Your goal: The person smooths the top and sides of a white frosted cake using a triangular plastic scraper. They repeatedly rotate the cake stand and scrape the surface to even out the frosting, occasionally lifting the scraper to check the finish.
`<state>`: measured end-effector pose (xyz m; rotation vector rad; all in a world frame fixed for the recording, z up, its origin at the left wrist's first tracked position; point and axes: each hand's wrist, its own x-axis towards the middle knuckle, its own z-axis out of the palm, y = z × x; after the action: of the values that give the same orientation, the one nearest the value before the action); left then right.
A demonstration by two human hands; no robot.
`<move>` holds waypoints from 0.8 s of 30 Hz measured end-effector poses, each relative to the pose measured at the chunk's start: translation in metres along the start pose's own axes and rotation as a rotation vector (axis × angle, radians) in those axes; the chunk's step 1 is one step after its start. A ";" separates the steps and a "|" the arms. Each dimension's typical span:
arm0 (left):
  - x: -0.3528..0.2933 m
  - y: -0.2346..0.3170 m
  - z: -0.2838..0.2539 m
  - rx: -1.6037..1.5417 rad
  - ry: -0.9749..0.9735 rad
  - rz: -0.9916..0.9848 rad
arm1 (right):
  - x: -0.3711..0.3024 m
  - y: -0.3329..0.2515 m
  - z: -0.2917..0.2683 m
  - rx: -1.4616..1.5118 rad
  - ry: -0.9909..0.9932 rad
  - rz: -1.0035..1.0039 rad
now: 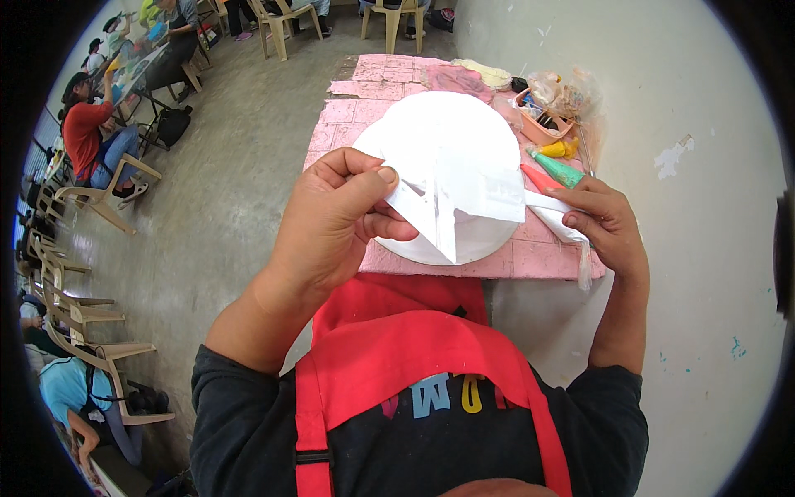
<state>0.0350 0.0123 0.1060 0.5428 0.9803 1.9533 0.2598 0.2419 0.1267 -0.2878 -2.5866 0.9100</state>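
Observation:
A large white round (pixel 451 116), like a cake or a cake board, lies on the pink table. Over its near part, my left hand (pixel 344 211) pinches a thin, pointed white piece (pixel 424 222) between thumb and fingers. Beside that piece is a flat white panel (pixel 487 189), with a narrow white strip running from its right side. My right hand (pixel 603 219) is closed on the strip's outer end at the table's right edge. Whether the pointed piece and the panel are joined, I cannot tell. A white piping bag (pixel 556 222) lies under the strip, close to my right hand.
Green (pixel 559 169) and red (pixel 540 179) piping bags and a yellow one (pixel 563 148) lie on the right. Behind them stands an orange basket (pixel 542 128) of small items and plastic bags. A pink cloth (pixel 457 80) is at the back. The wall (pixel 687 207) rises on the right.

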 end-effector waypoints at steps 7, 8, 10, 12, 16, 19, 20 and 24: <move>0.002 0.000 -0.002 0.036 0.007 0.033 | -0.005 -0.003 -0.011 -0.034 0.041 0.028; 0.002 0.000 -0.002 0.040 0.013 0.045 | -0.006 -0.003 -0.014 -0.035 0.050 0.031; 0.002 0.000 -0.004 0.047 0.023 0.069 | -0.009 -0.006 -0.018 -0.042 0.088 0.023; 0.002 0.002 -0.005 0.057 0.021 0.074 | -0.012 -0.005 -0.023 -0.051 0.133 0.011; 0.002 0.003 -0.006 0.104 0.010 0.096 | -0.012 -0.006 -0.028 -0.115 0.207 -0.037; 0.002 0.006 -0.007 0.208 0.002 0.121 | -0.005 -0.014 -0.030 -0.196 0.225 -0.060; 0.002 0.007 -0.007 0.241 0.006 0.134 | -0.002 -0.016 -0.029 -0.222 0.227 -0.066; 0.001 0.011 -0.008 0.331 0.020 0.172 | 0.007 -0.023 -0.025 -0.256 0.264 -0.123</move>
<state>0.0233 0.0066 0.1101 0.8172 1.3184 1.9581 0.2626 0.2402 0.1610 -0.2932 -2.4402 0.4624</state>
